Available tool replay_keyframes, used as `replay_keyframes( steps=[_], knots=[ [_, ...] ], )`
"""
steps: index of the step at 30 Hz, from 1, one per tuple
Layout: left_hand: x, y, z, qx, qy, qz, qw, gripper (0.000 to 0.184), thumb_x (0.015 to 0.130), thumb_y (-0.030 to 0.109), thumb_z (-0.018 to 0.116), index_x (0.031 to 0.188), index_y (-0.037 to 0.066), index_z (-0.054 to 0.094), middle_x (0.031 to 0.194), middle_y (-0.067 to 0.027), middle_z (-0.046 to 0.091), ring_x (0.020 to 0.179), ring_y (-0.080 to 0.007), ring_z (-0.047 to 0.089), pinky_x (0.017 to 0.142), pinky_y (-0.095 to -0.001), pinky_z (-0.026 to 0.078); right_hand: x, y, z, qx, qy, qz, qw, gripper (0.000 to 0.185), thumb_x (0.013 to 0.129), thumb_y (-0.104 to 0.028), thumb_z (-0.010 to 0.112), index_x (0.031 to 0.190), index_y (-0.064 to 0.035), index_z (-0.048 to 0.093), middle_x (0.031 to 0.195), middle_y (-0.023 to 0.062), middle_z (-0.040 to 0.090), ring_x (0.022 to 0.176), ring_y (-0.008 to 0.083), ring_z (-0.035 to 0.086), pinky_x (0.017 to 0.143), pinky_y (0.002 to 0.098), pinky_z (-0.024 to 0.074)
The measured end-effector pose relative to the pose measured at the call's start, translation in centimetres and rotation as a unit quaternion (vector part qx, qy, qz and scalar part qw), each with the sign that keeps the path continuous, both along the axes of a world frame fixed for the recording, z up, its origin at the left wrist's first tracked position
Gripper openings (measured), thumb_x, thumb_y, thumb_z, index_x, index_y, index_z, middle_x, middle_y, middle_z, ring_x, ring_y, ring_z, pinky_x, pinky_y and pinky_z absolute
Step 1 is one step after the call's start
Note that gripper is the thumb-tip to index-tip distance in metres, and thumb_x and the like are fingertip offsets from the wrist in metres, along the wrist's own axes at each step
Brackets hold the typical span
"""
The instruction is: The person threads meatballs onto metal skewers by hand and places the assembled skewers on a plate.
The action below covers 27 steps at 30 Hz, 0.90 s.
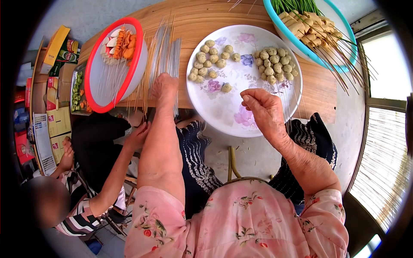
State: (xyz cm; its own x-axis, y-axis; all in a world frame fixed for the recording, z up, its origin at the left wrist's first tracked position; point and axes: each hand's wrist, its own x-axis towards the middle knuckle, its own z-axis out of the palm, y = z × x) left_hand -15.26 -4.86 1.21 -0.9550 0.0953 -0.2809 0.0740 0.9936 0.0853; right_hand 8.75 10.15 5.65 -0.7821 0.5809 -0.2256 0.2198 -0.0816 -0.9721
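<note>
The loose ball (226, 87) sits by itself near the middle of the plate (215, 114), just to the left of and slightly above the right hand's (266, 107) fingertips, with a small gap between. That hand is much the nearer of the two; its thumb and forefinger are pressed together, and I cannot tell whether anything thin is between them. The ball is round, so no long axis matters there. The skewers (170, 47) do have one: they lie in a bundle left of the plate, running mostly up and down the frame. The left hand (164, 88) rests over their lower part, its fingers curled downward; how they grip underneath is hidden. A left group of balls (202, 64) spreads across the plate's upper left, while a tighter right group of balls (275, 64) has thin sticks running from it down over the plate's rim. All this stands on a wooden worktop (189, 15). At upper left is a red-rimmed basin (89, 81) with sliced food; at upper right, a turquoise-rimmed basin (353, 47) holds beige rolls (309, 30) and green stalks (294, 5). A co-worker's hand (138, 135) is just beside the left forearm. Boxes (59, 120) stack at the far left, and a window (380, 150) fills the right edge.
</note>
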Motion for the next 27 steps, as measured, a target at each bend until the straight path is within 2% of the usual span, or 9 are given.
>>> replay_keyframes(
  steps=[12, 23, 27],
  knots=[
    [0.14, 0.35, -0.62, 0.007, 0.008, -0.039, 0.999, 0.025, 0.079, 0.019, 0.056, 0.094, 0.001, 0.066, 0.098, -0.0216, 0.064, 0.095, -0.0375, 0.061, 0.080, -0.0446, 0.048, 0.07, 0.08, 0.29, -0.006, -0.002, 0.009, 1.000, 0.016, 0.084, -0.009, 0.059, 0.095, 0.0023, 0.065, 0.073, 0.0071, 0.063, 0.062, 0.0100, 0.055, 0.059, 0.0252, 0.0465],
    [0.06, 0.69, -0.96, 0.002, -0.013, -0.044, 0.999, 0.031, 0.078, 0.023, 0.055, 0.099, 0.002, 0.064, 0.101, -0.0220, 0.063, 0.097, -0.0378, 0.060, 0.084, -0.0469, 0.046, 0.10, -0.17, 0.11, -0.025, -0.015, 0.027, 0.999, 0.017, 0.085, -0.010, 0.059, 0.095, 0.0025, 0.065, 0.072, 0.0077, 0.063, 0.065, 0.0105, 0.057, 0.061, 0.0259, 0.0473],
    [0.30, 0.66, -0.56, 0.018, -0.018, -0.044, 0.999, 0.034, 0.076, 0.024, 0.055, 0.099, 0.001, 0.064, 0.102, -0.0217, 0.063, 0.097, -0.0387, 0.060, 0.085, -0.0470, 0.046, 0.07, -0.14, -0.02, 0.003, -0.001, 0.030, 1.000, 0.016, 0.085, -0.010, 0.059, 0.094, 0.0025, 0.065, 0.072, 0.0081, 0.064, 0.065, 0.0111, 0.057, 0.061, 0.0260, 0.0475]
  ],
)
